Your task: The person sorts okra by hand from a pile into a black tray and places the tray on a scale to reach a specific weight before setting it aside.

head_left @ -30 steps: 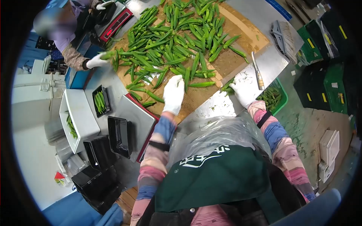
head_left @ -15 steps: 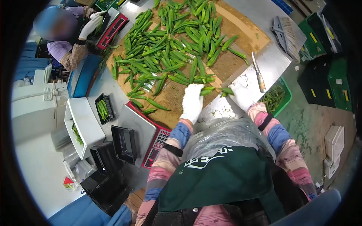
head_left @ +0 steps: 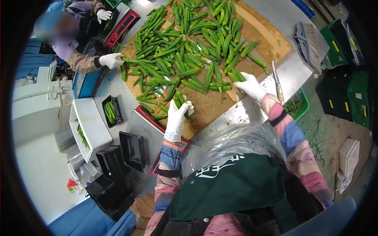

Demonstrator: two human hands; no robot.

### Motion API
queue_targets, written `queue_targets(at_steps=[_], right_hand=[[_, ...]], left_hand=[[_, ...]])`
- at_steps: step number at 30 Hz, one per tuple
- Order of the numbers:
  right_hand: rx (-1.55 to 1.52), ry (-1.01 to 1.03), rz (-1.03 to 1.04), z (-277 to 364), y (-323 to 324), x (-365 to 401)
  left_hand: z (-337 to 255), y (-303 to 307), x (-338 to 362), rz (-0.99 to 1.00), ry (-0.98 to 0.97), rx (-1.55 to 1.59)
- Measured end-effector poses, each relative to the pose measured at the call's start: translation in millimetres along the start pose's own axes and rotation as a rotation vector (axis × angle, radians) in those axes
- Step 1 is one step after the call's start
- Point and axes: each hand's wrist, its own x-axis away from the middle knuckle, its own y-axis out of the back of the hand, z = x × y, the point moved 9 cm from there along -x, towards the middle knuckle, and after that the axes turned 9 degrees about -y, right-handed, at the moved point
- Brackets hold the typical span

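My left hand (head_left: 175, 122), in a white glove, is closed around a few green okra pods (head_left: 179, 97) above the near edge of the brown board (head_left: 214, 108). Farther right, my gloved right hand (head_left: 251, 87) has its fingers closed on okra (head_left: 235, 74) at the lower right of the heap; the fingertips are partly hidden. The big loose okra heap (head_left: 185, 51) spreads across the board beyond both hands. A knife (head_left: 278, 83) with a wooden handle lies on the metal table right of my right hand.
A red-edged scale (head_left: 149, 120) sits beside my left forearm, near a black tray (head_left: 132, 151) and a tray of okra (head_left: 111, 112). A co-worker's gloved hand (head_left: 111, 60) touches the heap's left edge. A brush (head_left: 308, 46) and a green crate (head_left: 302, 105) are at right.
My hands have moved apart: the left went left and down with okra, the right up to the heap. The co-worker's hand has reached the heap's left edge.
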Motion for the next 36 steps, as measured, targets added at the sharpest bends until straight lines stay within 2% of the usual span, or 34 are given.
queue_targets(at_steps=[1, 2, 4, 6, 8, 10, 13, 15, 17, 19, 20, 22, 24, 26, 27, 30, 32, 34, 36], right_hand=[[0.083, 0.135, -0.055, 10, -10, -15], [0.160, 0.059, -0.075, 6, -24, -33], [0.514, -0.035, -0.253, 16, -39, -49], [0.711, -0.118, -0.349, 26, -53, -55], [0.674, -0.187, -0.323, 31, -53, -57], [0.575, -0.190, -0.271, 30, -51, -58], [0.336, -0.089, -0.151, 16, -32, -58], [-0.010, 0.014, -0.025, 12, -9, -29], [0.187, -0.109, -0.102, 30, 43, 32], [0.031, -0.036, -0.152, 1, 100, 73], [-0.086, -0.187, -0.219, -11, 131, 102], [-0.003, -0.381, -0.345, -69, 204, 143], [0.224, -0.158, -0.661, -79, 266, 181], [0.142, -0.124, -0.815, -101, 304, 205], [0.097, -0.109, -0.890, -109, 315, 212], [0.042, -0.142, -0.853, -112, 298, 182], [0.103, 0.111, -0.808, -74, 249, 148], [0.093, 0.050, -0.647, -46, 194, 111], [0.051, -0.074, -0.513, -36, 146, 74]], left_hand=[[-1, 2, -3, -0.008, -0.018, -0.045], [0, 3, -8, -0.013, -0.036, -0.089], [-2, -3, -20, -0.021, -0.061, -0.187], [-5, -27, -37, -0.029, -0.076, -0.293], [-1, -55, -55, 0.006, -0.062, -0.378], [3, -71, -84, 0.079, -0.337, -0.823], [14, -87, -98, 0.122, -0.195, -1.238], [9, -85, -98, 0.098, -0.224, -1.141], [2, -83, -89, 0.060, -0.222, -0.948], [2, -102, -68, 0.110, -0.179, -0.778], [2, -115, -54, 0.127, -0.157, -0.690], [-11, -176, -12, 0.305, -0.314, -0.683], [10, -237, 38, 0.751, -0.134, -0.457], [22, -265, 71, 0.989, -0.417, -0.785], [27, -265, 74, 0.994, -0.402, -0.781], [31, -225, 44, 0.724, -0.544, -0.872], [27, -192, 19, 0.586, -0.583, -1.034], [14, -162, 4, 0.470, -0.492, -1.046], [-1, -134, -3, 0.330, -0.309, -0.970]])
